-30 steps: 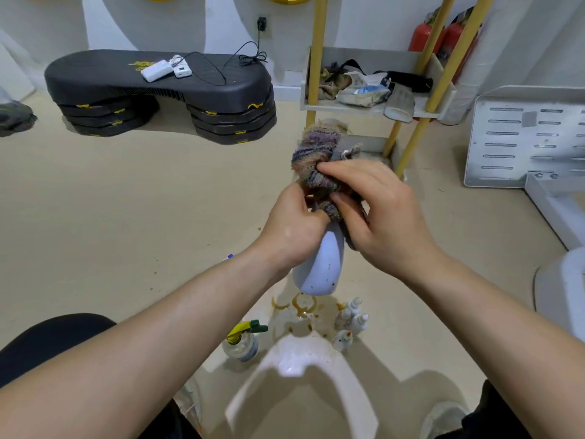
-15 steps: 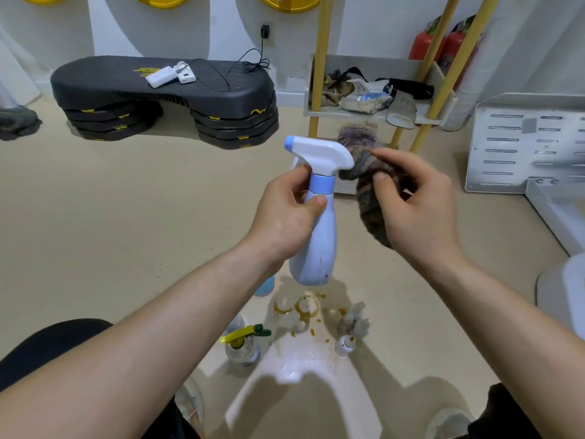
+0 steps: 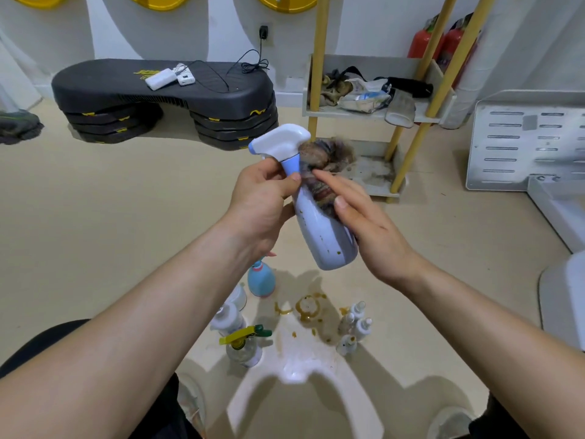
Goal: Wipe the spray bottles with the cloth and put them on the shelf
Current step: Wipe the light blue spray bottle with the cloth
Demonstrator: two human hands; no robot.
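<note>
**Wiping stage, first bottle in hand.** Your left hand (image 3: 262,198) is gripping the blue neck of the pale lavender plastic spray bottle with the white trigger head (image 3: 323,236), fingers curled round it, and is holding it tilted in mid-air above the floor. Your right hand (image 3: 367,229) is lying with fingers largely straight and is pressing the multicoloured woolly cloth (image 3: 329,150) against the bottle's far shoulder. Brown specks are showing on the lower body, so this bottle is judged only partly wiped.

Below your hands, the round light-blue bottle (image 3: 261,280), the clear bottle with the yellow trigger (image 3: 243,346) and the cluster of small white bottles (image 3: 353,324) are standing on the floor among brown ring stains (image 3: 307,307), apparently awaiting their turn.

Beyond, the white shelf on yellow poles (image 3: 348,114) is carrying rags and packets; no spray bottle is showing on it. Most of the task is judged outstanding.
</note>
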